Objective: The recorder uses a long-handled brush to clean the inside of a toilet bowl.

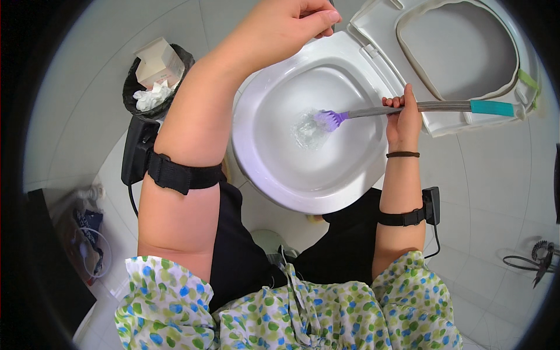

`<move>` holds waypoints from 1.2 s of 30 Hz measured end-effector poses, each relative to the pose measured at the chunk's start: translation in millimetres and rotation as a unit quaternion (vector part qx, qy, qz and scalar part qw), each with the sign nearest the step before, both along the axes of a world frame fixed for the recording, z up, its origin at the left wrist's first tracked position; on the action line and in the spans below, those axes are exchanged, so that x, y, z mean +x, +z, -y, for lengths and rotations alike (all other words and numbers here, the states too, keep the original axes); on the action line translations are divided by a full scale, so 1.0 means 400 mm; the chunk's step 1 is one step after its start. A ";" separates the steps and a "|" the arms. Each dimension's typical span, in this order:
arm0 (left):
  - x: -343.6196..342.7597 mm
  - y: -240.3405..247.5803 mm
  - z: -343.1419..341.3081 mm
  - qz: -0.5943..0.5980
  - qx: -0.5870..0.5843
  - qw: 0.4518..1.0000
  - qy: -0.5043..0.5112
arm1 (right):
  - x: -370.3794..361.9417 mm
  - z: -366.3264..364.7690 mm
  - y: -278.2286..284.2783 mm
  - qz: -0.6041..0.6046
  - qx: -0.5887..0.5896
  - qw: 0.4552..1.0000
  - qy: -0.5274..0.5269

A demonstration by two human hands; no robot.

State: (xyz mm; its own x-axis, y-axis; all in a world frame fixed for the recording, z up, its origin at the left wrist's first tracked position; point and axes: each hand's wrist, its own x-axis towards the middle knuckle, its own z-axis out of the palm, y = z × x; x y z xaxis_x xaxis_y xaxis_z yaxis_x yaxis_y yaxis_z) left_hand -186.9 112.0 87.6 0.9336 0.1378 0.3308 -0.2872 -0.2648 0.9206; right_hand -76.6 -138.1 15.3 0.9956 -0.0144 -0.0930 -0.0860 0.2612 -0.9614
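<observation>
A toilet brush (pixel 367 111) with a long grey handle, teal end and purple head lies across the right side of the white toilet (pixel 256 169). My right hand (pixel 402 119) is closed around the middle of its handle, thumb pointing up. The purple bristles are down in the bowl, at the rippling, bubbly water (pixel 307 129). At the top edge, beyond the back of the bowl, my left hand (pixel 306 18) has its fingers curled around a thin dark thing, mostly hidden and cut off by the picture's edge.
The raised seat and lid (pixel 461 52) lean at the far right, with a green tab on the rim. Left of the toilet stands a black-lined bin (pixel 129 87) holding a white box (pixel 158 63) and crumpled tissue (pixel 153 96). A dark coiled cord (pixel 542 256) lies at the right.
</observation>
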 end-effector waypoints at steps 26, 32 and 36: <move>0.028 -0.043 0.012 0.008 0.064 0.998 0.015 | -0.055 0.089 -0.027 0.103 -0.416 0.857 0.285; 0.018 -0.002 0.021 0.011 0.045 0.998 -0.031 | -0.134 -0.035 -0.054 0.187 -0.506 0.764 0.352; -0.023 0.082 0.129 0.040 -0.042 0.968 -0.244 | -0.209 -0.082 -0.130 0.277 -0.525 0.766 0.247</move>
State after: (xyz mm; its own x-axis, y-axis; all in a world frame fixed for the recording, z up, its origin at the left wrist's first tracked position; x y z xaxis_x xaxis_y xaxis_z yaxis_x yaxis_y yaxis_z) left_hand -195.9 60.4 120.3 0.8658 -0.2833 0.4124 -0.4313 -0.0050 0.9022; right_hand -160.1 -105.5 -36.9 0.7865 0.5990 0.1504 0.5717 -0.6139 -0.5444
